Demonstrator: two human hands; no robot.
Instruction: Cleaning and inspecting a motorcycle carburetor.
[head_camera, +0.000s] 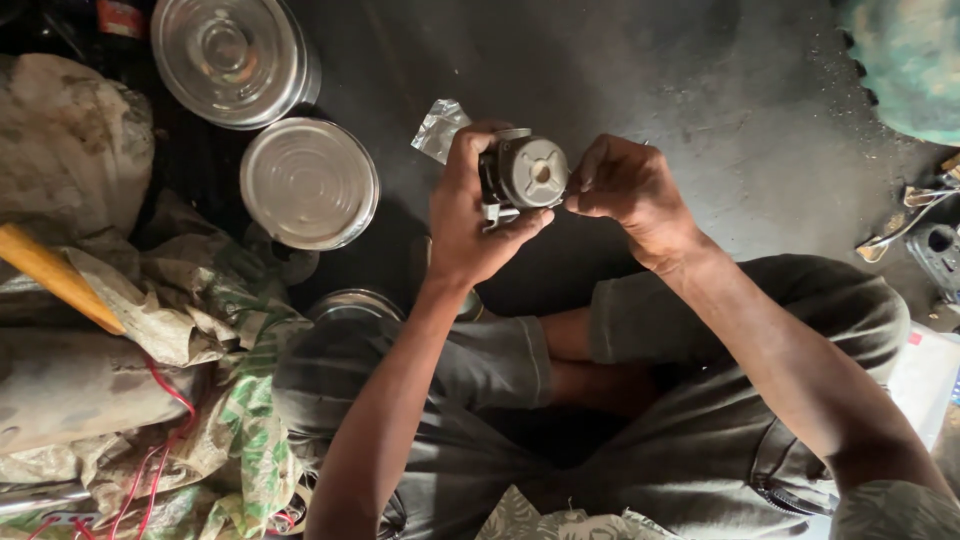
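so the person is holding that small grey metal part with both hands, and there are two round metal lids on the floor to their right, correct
Not quite. The head view shows both the left hand and the right hand on the small grey metal part, but the two round metal lids lie on the floor to the person's left, not their right.

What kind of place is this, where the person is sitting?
Probably an informal repair workshop: the person sits on a dark stained floor, holding a small metal engine part, with metal tins and loose parts around.
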